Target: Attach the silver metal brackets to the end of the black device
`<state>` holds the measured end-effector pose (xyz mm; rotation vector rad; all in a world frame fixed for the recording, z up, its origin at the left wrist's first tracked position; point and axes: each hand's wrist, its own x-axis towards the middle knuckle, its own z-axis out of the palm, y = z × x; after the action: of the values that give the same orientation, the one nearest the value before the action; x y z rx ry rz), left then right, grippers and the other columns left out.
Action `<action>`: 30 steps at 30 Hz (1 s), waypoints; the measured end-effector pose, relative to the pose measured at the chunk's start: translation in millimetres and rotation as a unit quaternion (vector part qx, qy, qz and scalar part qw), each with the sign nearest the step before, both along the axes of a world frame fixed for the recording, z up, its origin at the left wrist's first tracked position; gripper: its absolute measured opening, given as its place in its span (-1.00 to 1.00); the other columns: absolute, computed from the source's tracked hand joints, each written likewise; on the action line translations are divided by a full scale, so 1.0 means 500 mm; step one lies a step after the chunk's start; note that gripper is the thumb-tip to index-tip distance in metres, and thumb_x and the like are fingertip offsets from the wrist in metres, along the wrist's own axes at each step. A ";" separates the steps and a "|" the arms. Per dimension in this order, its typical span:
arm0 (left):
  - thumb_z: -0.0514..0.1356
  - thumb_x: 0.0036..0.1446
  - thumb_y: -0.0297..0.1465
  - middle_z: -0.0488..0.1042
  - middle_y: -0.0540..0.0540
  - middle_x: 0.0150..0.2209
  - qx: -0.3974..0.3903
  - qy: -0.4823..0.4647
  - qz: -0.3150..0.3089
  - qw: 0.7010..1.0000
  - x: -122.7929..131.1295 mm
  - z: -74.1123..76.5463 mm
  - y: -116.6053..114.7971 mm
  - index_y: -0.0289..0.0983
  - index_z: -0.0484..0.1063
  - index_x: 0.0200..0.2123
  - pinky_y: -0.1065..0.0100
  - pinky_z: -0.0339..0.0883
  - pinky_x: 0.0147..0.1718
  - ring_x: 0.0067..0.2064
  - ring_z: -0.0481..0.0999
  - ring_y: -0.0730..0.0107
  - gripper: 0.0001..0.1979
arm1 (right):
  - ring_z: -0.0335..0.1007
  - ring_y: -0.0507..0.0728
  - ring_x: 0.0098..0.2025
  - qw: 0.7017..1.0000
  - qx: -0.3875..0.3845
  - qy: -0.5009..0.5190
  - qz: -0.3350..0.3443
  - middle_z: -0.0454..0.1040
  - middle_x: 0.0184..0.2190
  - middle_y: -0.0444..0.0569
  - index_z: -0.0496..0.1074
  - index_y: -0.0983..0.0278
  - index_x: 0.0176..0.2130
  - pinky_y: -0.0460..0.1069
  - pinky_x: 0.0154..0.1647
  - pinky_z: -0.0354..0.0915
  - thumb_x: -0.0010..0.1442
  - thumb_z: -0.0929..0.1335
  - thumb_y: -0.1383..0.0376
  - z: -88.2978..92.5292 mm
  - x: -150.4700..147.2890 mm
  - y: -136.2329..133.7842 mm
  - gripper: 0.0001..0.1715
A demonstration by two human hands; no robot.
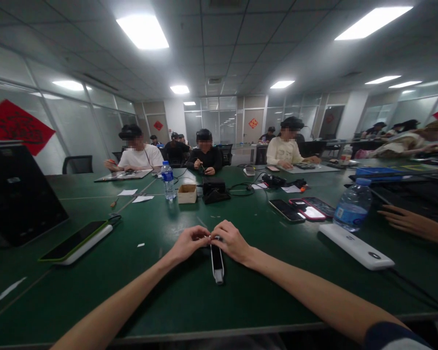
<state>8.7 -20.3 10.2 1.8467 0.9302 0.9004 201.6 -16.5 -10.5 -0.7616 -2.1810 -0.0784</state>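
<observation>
A slim white-edged device (217,262) with a dark middle and a grey tip lies lengthwise on the green table (175,301). Its grey tip points toward me. At its far end, my left hand (192,241) is closed, thumb and fingers pinched together there. My right hand (231,240) meets it from the other side, fingers curled over the same end. The fingertips of both hands almost touch and cover that end, so any small part between them is hidden.
Left are a phone (76,238) on a white power bank and a black monitor (18,194). Ahead stand a water bottle (168,180) and a small box (187,194). Right are several phones (286,210), a large bottle (352,206), a white power bank (355,245) and another person's hand (412,221).
</observation>
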 end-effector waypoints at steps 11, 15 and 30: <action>0.20 0.10 -0.21 0.54 -0.04 -0.29 0.113 0.184 0.061 0.974 -0.050 0.001 0.035 -0.26 0.50 -0.26 0.36 0.33 -0.30 -0.30 0.48 0.33 -0.75 | 0.34 0.12 -0.19 0.994 -0.085 -0.046 -0.044 0.46 -0.26 0.01 0.44 0.30 -0.27 0.03 -0.16 0.25 0.18 0.37 0.31 0.022 0.075 0.009 -0.92; 0.19 0.10 -0.20 0.56 -0.04 -0.30 0.112 0.238 0.067 0.963 -0.051 0.000 0.036 -0.26 0.54 -0.25 0.37 0.33 -0.30 -0.30 0.48 0.31 -0.72 | 0.35 0.09 -0.25 0.980 -0.188 -0.052 -0.035 0.47 -0.29 -0.02 0.45 0.30 -0.26 0.01 -0.19 0.28 0.18 0.36 0.28 0.022 0.100 0.016 -0.86; 0.20 0.07 -0.23 0.59 -0.06 -0.34 0.110 0.245 0.068 0.961 -0.030 0.010 0.022 -0.25 0.58 -0.29 0.34 0.31 -0.30 -0.32 0.50 0.25 -0.75 | 0.36 0.07 -0.28 0.978 -0.202 -0.045 0.005 0.47 -0.31 -0.04 0.48 0.31 -0.26 0.00 -0.22 0.31 0.15 0.38 0.31 0.014 0.095 0.022 -0.87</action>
<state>-6.5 -9.3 15.1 2.2768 1.3137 0.6549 248.9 -5.7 -3.3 -0.9867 -2.3179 0.3533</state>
